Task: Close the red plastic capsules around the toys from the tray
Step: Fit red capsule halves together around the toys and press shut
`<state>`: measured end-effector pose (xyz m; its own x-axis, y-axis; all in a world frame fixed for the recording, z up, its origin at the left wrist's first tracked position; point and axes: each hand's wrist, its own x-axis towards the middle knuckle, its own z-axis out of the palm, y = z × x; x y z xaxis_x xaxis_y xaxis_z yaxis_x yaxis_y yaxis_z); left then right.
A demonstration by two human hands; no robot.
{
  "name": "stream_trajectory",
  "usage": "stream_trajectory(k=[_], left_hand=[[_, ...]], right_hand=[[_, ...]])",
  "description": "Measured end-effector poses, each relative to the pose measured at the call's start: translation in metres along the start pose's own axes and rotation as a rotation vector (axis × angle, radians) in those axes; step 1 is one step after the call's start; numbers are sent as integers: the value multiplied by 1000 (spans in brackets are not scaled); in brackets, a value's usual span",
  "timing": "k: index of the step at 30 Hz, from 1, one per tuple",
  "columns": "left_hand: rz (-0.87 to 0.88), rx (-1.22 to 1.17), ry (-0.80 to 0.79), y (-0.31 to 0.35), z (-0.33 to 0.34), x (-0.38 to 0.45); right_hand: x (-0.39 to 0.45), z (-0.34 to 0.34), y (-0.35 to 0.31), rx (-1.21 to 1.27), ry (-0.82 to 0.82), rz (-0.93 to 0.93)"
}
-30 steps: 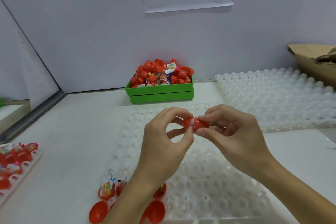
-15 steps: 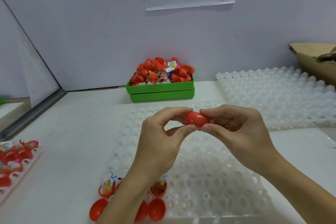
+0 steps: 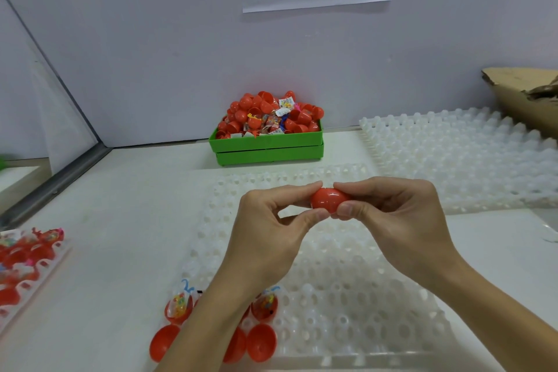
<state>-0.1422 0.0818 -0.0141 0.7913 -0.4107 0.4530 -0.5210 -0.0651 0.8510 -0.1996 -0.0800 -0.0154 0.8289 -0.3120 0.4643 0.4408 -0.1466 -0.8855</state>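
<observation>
A red plastic capsule (image 3: 327, 202) is held above the white dimpled tray (image 3: 347, 305), its two halves joined. My left hand (image 3: 271, 235) pinches its left end between thumb and forefinger. My right hand (image 3: 398, 214) pinches its right end. At the tray's near left edge lie open red capsule halves (image 3: 261, 341), some holding wrapped toys (image 3: 178, 303). My left forearm hides part of them.
A green box (image 3: 267, 146) heaped with red capsules and toy packets stands at the back by the wall. A second white tray (image 3: 465, 157) lies at the right, with brown cardboard (image 3: 525, 93) behind it. Another tray of red capsules (image 3: 24, 263) sits at the far left.
The white gap between the capsule halves has gone; the halves are pushed together. Both hands have stayed in place over the tray.
</observation>
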Motion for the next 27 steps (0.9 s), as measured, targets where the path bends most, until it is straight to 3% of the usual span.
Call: stream_trajectory(k=[19, 27], left_hand=[[166, 220, 75, -11, 7, -1], [304, 387, 115, -2, 7, 3]], right_hand=[[-4, 2, 14, -7, 10, 12], [-5, 5, 14, -32, -121, 125]])
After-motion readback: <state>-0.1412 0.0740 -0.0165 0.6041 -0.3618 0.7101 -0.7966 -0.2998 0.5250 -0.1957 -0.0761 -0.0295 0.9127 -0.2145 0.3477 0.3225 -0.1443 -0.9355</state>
